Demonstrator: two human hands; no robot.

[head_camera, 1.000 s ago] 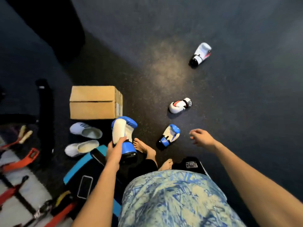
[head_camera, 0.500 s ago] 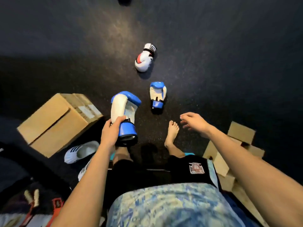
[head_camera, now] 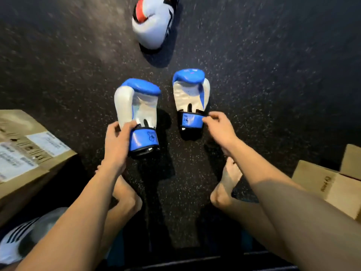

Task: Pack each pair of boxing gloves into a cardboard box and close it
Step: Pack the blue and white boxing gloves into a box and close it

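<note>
Left blue-white glove (head_camera: 136, 112): glossy, padded, rounded; left hand (head_camera: 117, 141) curled round cuff.
Right blue-white glove (head_camera: 190, 94): palm-up on speckled floor (head_camera: 273, 75); right hand (head_camera: 218, 128) pinches cuff strap.
White-red glove (head_camera: 154, 22) beyond.
Labelled cardboard box (head_camera: 29, 149) far left; open cardboard box (head_camera: 328, 184) far right.
</note>
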